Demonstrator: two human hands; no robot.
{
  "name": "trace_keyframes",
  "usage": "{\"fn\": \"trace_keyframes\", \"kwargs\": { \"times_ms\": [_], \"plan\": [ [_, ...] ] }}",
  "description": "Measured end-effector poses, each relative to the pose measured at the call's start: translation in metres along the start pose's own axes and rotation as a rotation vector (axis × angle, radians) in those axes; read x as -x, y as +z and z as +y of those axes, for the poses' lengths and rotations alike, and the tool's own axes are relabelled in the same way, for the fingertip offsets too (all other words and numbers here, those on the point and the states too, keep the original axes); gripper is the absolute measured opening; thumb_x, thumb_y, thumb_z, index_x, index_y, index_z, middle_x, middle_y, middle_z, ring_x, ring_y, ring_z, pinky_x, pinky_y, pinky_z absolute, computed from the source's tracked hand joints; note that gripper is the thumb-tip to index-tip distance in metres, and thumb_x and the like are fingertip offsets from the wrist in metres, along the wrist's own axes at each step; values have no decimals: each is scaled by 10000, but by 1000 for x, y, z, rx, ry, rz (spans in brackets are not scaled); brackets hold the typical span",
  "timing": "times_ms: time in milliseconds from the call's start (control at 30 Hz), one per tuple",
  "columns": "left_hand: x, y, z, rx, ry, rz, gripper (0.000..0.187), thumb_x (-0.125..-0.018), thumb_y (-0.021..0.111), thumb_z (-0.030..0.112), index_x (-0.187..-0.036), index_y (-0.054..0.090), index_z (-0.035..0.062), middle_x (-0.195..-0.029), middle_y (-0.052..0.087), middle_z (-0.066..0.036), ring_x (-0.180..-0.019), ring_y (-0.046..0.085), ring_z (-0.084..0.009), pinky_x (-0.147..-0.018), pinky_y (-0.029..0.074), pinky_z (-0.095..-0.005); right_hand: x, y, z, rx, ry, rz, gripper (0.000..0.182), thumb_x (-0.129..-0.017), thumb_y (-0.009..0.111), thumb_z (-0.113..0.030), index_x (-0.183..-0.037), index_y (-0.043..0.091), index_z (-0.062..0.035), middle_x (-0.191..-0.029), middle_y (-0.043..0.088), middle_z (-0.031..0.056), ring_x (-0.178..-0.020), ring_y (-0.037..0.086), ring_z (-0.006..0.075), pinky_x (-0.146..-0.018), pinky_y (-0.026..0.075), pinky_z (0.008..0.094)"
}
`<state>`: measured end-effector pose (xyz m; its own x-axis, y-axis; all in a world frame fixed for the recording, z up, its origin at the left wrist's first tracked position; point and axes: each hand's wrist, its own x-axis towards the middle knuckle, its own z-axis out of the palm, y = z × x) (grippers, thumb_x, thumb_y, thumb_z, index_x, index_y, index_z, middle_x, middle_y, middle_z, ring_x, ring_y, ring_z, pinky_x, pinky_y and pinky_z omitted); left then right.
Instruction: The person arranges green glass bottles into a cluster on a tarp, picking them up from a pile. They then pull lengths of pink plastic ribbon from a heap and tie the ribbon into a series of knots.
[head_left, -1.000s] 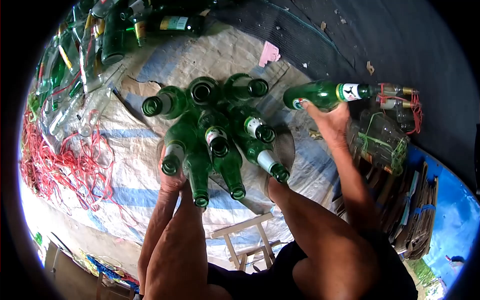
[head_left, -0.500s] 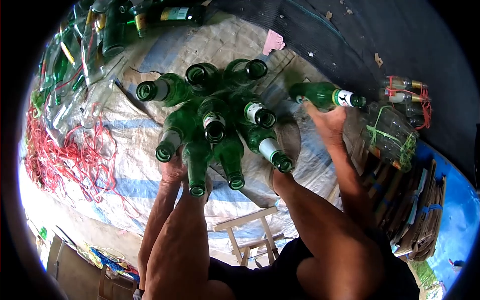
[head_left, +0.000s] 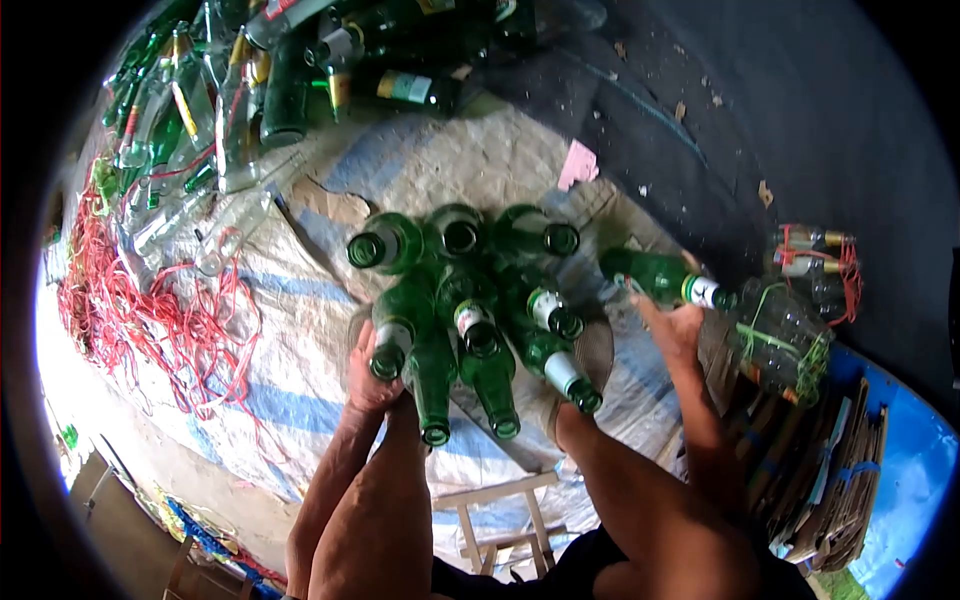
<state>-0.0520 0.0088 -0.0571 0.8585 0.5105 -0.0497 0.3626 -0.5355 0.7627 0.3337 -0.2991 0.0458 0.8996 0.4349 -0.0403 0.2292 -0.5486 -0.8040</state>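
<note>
A cluster of several green glass bottles (head_left: pixel 462 290) stands upright on the sheet between my feet, necks toward me. My left hand (head_left: pixel 372 372) rests against the left side of the cluster, its fingers spread along a bottle with a white neck label (head_left: pixel 392 335). Off to the right, my right hand (head_left: pixel 672 325) is wrapped round a single green bottle (head_left: pixel 650 275), held tilted with its neck to the right and apart from the cluster. That bottle's underside hides part of the fingers.
Loose bottles (head_left: pixel 240 110) lie piled at the upper left, above tangled red string (head_left: pixel 160 320). Tied clear bottles (head_left: pixel 785 335) and stacked cardboard (head_left: pixel 830 480) are at the right. A wooden stool (head_left: pixel 495 495) stands between my legs. A pink scrap (head_left: pixel 577 165) lies beyond the cluster.
The whole view has shifted, so the cluster and my hands appear lower. My right hand still holds the single bottle beside the cluster. More of my left hand's fingers now show.
</note>
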Motion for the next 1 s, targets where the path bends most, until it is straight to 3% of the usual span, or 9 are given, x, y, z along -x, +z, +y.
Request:
{"fn": "trace_keyframes", "kwargs": {
  "times_ms": [67,200,267,367,433,600,767,867,1000],
  "plan": [
    [-15,-11,26,140,-113,-32,638,-794,793,312,-1329,604,20,-1286,641,-270,-1113,623,-517,-912,559,-527,-2,-11,-13,47,33,-100,1023,-638,890,3,-1548,423,-46,-1341,590,140,-1231,601,268,-1078,496,393],
    [-23,-10,33,285,-58,59,550,-790,789,245,-1272,614,46,-1057,619,-196,-947,633,-461,-781,548,-510,-21,-52,-13,551,-210,-227,940,-671,859,-28,-1520,455,-38,-1349,600,209,-1287,584,393,-1151,438,444],
    [-27,-16,41,260,-46,52,538,-797,781,230,-1275,611,48,-1075,629,-189,-959,634,-442,-786,552,-493,-36,-73,1,651,-271,-266,751,-720,806,-15,-1420,531,-17,-1333,606,227,-1265,594,406,-1105,464,448],
    [-29,-17,39,240,-12,52,506,-803,766,213,-1252,615,37,-1047,624,-188,-957,630,-435,-778,549,-480,-76,-97,21,428,-111,-275,483,-797,740,-15,-1268,636,15,-1281,641,239,-1200,634,407,-1021,516,447],
    [-30,-21,39,175,11,29,459,-824,739,182,-1239,617,29,-1029,614,-194,-929,624,-448,-763,540,-488,-122,-97,24,517,-279,-246,357,-840,733,-47,-1186,674,20,-1167,701,213,-1097,690,374,-961,546,425],
    [-29,-20,36,116,64,26,399,-783,548,-30,-1180,597,-24,-1016,588,-232,-888,611,-482,-761,538,-502,-222,-28,-93,505,-336,-218,284,-909,734,-66,-1178,675,5,-1132,714,193,-1035,726,339,-901,565,414],
    [-35,-25,40,168,48,15,404,-758,533,-59,-1154,605,-25,-1014,603,-230,-876,620,-474,-754,552,-496,-315,77,-166,563,-720,-158,326,-894,747,-127,-1201,669,-48,-1133,671,190,-1035,667,425,-879,547,467],
    [-36,-22,41,161,38,29,383,-758,535,-64,-1130,611,-17,-985,624,-205,-859,635,-446,-746,564,-479,-358,141,-188,635,-851,-62,389,-888,761,-202,-1242,652,-83,-1219,637,173,-1181,608,407,-965,532,489],
    [-37,-20,39,157,49,36,353,-752,549,-49,-1096,618,-6,-959,631,-188,-848,645,-419,-736,569,-470,-390,202,-215,866,-778,-20,513,-927,744,-242,-1386,569,-94,-1343,620,169,-1246,589,418,-1011,518,505]
  ]
}}
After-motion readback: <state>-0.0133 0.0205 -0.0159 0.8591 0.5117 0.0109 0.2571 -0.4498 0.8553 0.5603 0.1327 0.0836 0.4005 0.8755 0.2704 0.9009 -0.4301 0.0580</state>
